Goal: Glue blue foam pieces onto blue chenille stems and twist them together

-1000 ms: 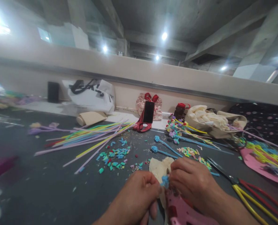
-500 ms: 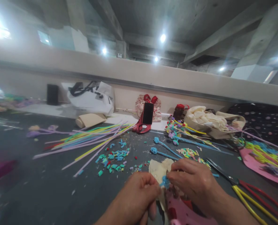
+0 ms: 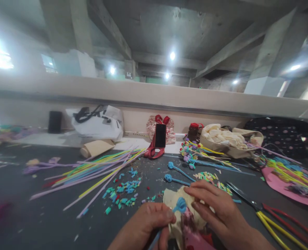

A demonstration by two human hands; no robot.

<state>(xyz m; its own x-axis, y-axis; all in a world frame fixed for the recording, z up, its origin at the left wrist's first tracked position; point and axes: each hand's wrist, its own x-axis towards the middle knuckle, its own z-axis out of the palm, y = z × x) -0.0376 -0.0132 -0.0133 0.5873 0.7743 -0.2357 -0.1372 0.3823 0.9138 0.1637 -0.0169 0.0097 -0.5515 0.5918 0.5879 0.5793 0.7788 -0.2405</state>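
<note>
Scissors (image 3: 255, 205) are lying right of the pink tool (image 3: 193, 231). The left hand (image 3: 154, 222) is pinching a blue stem (image 3: 174, 209); the right hand (image 3: 216, 208) is hovering loosely open, empty.

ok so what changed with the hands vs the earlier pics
The right hand has let go of the blue knot, opened and moved slightly off to its right. The left hand still pinches the blue stem; the knot is now uncovered. Scissors and phone stayed put.
</note>
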